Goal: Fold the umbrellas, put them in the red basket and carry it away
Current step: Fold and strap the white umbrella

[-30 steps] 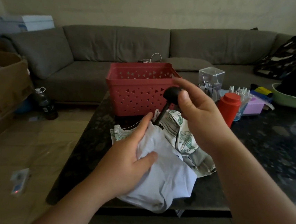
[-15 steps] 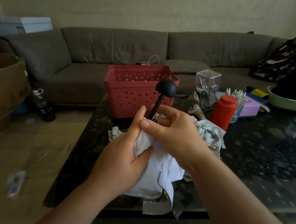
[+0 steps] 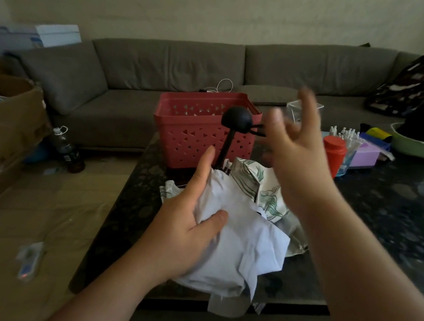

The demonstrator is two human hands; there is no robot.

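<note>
A collapsed umbrella (image 3: 240, 230) with pale lilac and leaf-print cloth lies bunched over the dark table's near edge. Its black stem rises to a round black handle knob (image 3: 236, 118) in front of the red basket (image 3: 189, 137). My left hand (image 3: 189, 225) grips the bunched cloth from the left, thumb pressed into the fabric. My right hand (image 3: 297, 155) is lifted above the umbrella, blurred, fingers spread and holding nothing. A thin black strap hangs from the knob toward that hand. The basket stands upright at the table's far side.
On the dark stone table (image 3: 380, 228) to the right stand a red canister (image 3: 333, 155), a clear box (image 3: 304, 109), small bottles, a purple box and a green bowl (image 3: 419, 146). A grey sofa (image 3: 178, 66) runs behind. A cardboard box (image 3: 5, 119) and a bottle sit on the floor at left.
My right hand has let go of the cloth near the stem and lifted up to the right with fingers spread. The left hand keeps its grip on the bunched fabric.
</note>
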